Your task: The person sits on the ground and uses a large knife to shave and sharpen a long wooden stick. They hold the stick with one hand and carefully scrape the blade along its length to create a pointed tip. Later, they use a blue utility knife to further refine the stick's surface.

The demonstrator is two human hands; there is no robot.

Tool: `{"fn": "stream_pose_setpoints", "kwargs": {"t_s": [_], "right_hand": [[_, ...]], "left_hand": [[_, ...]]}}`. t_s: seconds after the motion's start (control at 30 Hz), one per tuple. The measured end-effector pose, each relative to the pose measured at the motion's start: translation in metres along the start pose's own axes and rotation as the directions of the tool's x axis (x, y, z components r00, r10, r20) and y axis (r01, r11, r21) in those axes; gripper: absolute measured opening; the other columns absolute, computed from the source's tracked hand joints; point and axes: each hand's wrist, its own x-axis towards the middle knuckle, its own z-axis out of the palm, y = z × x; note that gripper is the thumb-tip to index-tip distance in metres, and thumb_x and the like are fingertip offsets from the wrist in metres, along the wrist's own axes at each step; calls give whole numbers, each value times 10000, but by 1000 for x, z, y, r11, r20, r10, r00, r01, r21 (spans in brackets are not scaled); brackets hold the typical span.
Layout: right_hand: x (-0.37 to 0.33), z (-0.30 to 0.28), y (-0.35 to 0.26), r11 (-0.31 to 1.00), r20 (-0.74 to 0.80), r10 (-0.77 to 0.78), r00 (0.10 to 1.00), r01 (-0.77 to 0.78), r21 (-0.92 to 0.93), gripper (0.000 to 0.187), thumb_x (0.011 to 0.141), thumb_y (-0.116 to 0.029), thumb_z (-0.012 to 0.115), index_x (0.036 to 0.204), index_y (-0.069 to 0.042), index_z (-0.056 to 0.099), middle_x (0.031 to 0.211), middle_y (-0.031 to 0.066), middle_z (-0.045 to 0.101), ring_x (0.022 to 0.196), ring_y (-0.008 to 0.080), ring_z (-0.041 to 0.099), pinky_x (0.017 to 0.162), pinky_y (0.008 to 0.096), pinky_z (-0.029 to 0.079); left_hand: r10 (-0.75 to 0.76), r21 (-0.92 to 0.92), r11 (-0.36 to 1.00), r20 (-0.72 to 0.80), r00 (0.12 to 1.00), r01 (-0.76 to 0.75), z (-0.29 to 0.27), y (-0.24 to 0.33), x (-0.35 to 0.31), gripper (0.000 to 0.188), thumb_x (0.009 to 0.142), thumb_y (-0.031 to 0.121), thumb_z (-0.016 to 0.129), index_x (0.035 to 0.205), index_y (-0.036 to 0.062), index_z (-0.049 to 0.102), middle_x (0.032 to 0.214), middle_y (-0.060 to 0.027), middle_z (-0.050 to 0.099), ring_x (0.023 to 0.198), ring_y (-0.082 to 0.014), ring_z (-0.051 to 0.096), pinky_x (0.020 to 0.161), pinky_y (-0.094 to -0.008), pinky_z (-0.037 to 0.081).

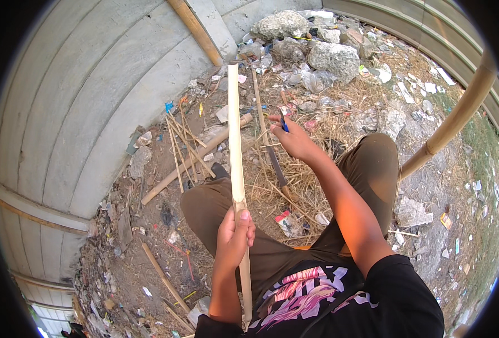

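My left hand (pixel 235 236) is closed round a long split length of bamboo (pixel 236 146), held nearly upright in front of me. Its pale inner side shows above the hand, and its lower end runs down beside my shirt. My right hand (pixel 294 139) is to the right of the bamboo, apart from it. Between its fingers is a slim blue and dark pen-like thing (pixel 283 121); its exact kind is too small to tell. Below that hand, a dark, flat, blade-like strip (pixel 275 163) with a brownish end lies on dry straw between my bent legs.
A bamboo pole (pixel 173 179) and several thin bamboo strips (pixel 177 143) lie at left. Rocks (pixel 334 61) and litter are heaped at the back. A thick bamboo post (pixel 449 127) slants at right. A grey panel wall (pixel 92 101) stands at left.
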Motion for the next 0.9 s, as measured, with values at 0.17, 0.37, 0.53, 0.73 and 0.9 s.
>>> {"fn": "stream_pose_setpoints", "kwargs": {"t_s": [0.17,0.37,0.53,0.73,0.9], "right_hand": [[-19,5,-52,903,121,7,993,-59,425,287,1011,-318,506,1025,-47,599,556,-68,374,440,46,284,426,260,214],[-3,2,-61,983,33,-42,999,36,182,445,1051,-464,407,913,-58,526,600,-14,405,508,111,365,483,308,330],[-15,32,-57,892,-69,-297,952,252,-375,464,1069,-447,353,991,-22,520,630,172,573,614,389,607,591,493,451],[-30,45,-49,727,97,-374,922,357,-586,394,1053,-409,410,966,-38,508,649,181,621,615,411,637,554,508,478],[-29,46,-37,526,108,-592,799,484,-699,365,1016,-398,518,906,-50,506,645,150,630,538,343,639,456,434,472]], "left_hand": [[11,-283,958,196,980,46,-10,21,51,359,1071,383,420,1081,36,514,735,-3,452,576,-84,426,503,-238,372],[33,-509,843,369,929,172,-26,31,125,304,1084,343,409,1061,56,505,795,3,452,659,-83,450,511,-238,381],[-12,-427,904,27,1000,22,-4,23,126,283,1070,367,459,1114,90,490,772,6,463,590,-82,457,462,-215,382],[18,-357,934,81,997,12,-7,27,116,284,1069,396,450,1111,115,457,703,9,467,463,-59,396,389,-195,339],[-35,-432,898,128,991,87,-10,28,110,261,1079,391,413,1123,140,465,637,41,387,427,-30,311,354,-202,281]]}}
